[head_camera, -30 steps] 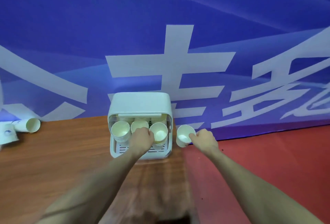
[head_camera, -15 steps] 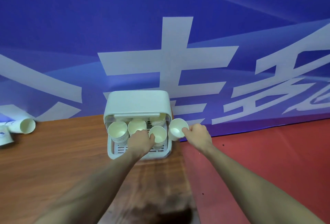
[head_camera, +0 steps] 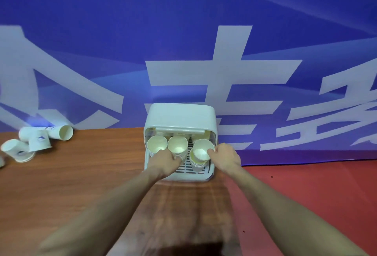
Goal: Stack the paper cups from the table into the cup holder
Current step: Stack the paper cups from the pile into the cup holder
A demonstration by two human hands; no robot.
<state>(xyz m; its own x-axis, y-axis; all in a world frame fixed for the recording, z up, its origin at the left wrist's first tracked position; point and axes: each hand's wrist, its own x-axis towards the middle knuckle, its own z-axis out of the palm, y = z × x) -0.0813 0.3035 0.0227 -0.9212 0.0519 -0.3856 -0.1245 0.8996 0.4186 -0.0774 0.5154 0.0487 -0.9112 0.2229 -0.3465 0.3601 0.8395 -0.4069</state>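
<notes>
- Right hand (head_camera: 225, 156) pinches a paper cup (head_camera: 201, 150) by its rim, over the right-hand stack inside the white cup holder (head_camera: 179, 116).
- Left hand (head_camera: 165, 161), fingers curled, rests against the middle stack (head_camera: 177, 147); its grip cannot be told.
- Loose cups (head_camera: 38, 140) lie at the desk's (head_camera: 81, 174) far left.

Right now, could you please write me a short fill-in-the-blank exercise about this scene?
1. The right hand holds a paper cup over the ___ stack in the cup holder.
2. The left hand rests by the ___ stack.
3. The loose cups lie at the table's far ___ side.
4. The table top is made of ___.

Missing words: right; middle; left; wood
</notes>
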